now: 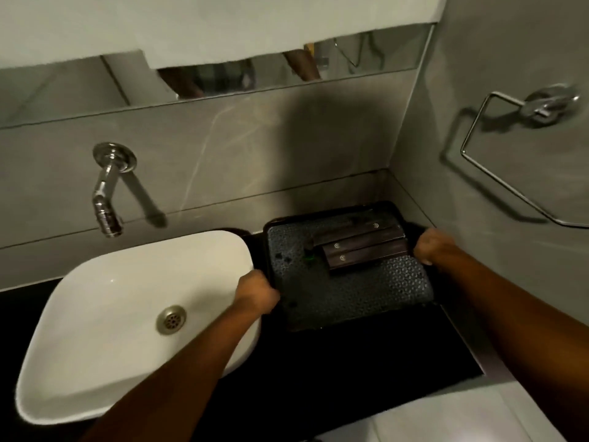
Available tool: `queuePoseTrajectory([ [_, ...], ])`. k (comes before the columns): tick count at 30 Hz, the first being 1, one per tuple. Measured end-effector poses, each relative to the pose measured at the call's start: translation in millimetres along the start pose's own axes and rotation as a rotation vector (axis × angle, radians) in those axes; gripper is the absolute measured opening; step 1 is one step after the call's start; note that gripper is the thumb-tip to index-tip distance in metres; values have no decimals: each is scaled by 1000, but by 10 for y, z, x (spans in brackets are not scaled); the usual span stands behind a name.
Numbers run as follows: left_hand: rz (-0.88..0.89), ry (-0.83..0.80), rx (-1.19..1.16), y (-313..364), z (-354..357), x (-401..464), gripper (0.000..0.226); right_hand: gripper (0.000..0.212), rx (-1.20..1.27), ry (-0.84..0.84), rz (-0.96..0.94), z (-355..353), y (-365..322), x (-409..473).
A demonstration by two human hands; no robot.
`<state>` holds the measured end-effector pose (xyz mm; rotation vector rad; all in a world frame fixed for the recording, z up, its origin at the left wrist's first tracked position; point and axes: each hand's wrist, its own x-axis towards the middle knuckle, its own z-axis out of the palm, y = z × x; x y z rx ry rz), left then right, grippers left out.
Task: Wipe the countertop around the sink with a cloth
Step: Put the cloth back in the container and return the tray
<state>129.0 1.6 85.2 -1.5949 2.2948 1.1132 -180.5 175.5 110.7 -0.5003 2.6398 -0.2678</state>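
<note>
A white vessel sink (105,320) sits on a black countertop (366,362). To its right lies a dark tray (366,298) with a patterned mat and dark wooden blocks (360,247) on it. My left hand (255,293) grips the tray's left edge beside the sink. Over at the tray's right edge, near the side wall, my right hand (432,245) grips it too. No cloth is in view.
A chrome wall spout (106,193) juts over the sink's back. A mirror strip (242,78) runs above the tiled backsplash. A chrome towel ring (516,148) hangs on the right wall. The counter's front edge runs near the bottom right.
</note>
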Motion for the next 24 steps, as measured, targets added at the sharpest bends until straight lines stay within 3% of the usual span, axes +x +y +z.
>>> queuePoseTrajectory([
  [3,-17,-69,73,188,237,120,17,27,38,24,-46,162,112,154],
  [8,-40,-69,84,108,715,415,30,23,-33,79,-25,580,213,340],
  [13,-158,-48,23,28,969,528,35,19,-164,109,-120,970,322,536],
  [19,-95,-86,140,-23,977,602,38,17,-218,74,-151,1069,343,573],
  [22,-101,-30,149,119,890,504,38,27,-310,62,-130,1126,213,444],
  [24,-80,34,207,176,867,394,50,47,-460,100,-109,1341,-32,281],
])
